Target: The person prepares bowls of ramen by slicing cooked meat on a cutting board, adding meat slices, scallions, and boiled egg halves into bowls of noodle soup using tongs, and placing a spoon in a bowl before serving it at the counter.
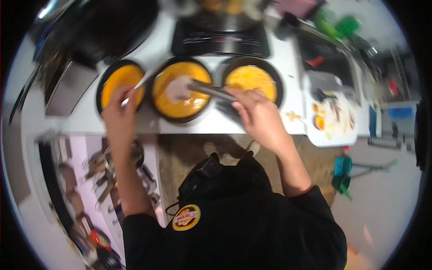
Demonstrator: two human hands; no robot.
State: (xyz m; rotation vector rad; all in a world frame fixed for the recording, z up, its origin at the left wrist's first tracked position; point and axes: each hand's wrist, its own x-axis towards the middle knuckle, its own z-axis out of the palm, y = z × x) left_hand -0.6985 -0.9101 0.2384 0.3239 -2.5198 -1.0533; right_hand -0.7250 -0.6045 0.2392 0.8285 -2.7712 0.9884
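Observation:
Three round black bowls of yellow-orange food stand in a row on the white counter: a left bowl (99, 92), a middle bowl (158, 110) and a right bowl (280, 85). My right hand (257, 110) is wrapped round the grey handle of a ladle (209, 90). The ladle's pale, blurred head lies over the food in the middle bowl; whether it touches cannot be made out. Over the left bowl, my left hand (120, 102) pinches a thin, shiny spoon-like utensil (142, 82), smeared by motion. The right bowl's near edge is partly behind my right hand.
Behind the bowls is a black induction cooker (220, 42) with a pot on it. A large dark pan (112, 27) stands back left. On the right, a white cutting board (333, 139) holds food scraps beside a sink (319, 49). Crumbs (293, 116) dot the counter's front edge.

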